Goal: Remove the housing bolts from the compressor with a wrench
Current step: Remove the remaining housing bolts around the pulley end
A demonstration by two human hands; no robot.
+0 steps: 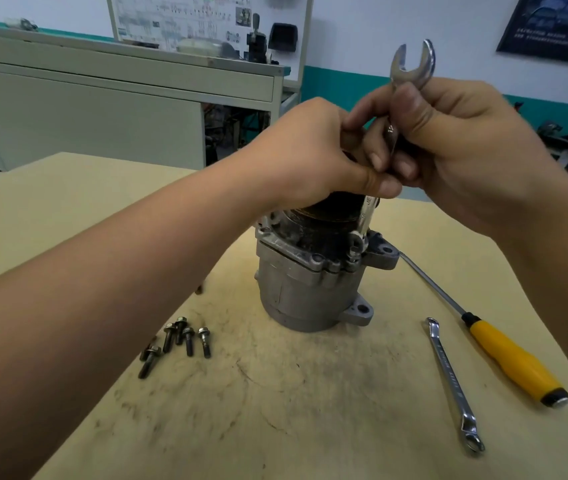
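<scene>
1. Here, in the head view, we find the compressor (pixel 310 285) standing on end at the middle of the table (pixel 275 427), so its flange bolts face up.
2. The wrench (pixel 367 216) stands almost upright, ring end down on a housing bolt (pixel 353 255) at the flange's right side.
3. The right hand (pixel 466 150) is clenched round the wrench's shank, which we judge gives turning force.
4. The left hand (pixel 310 157) sits over the compressor's top, thumb and fingers pinching the shank lower down, likely to steady both.
5. The loose bolts (pixel 185 336) lie grouped near left, out of the way.
6. A spare wrench (pixel 452 382) and a yellow screwdriver (pixel 511 362) lie near right, within reach.
</scene>
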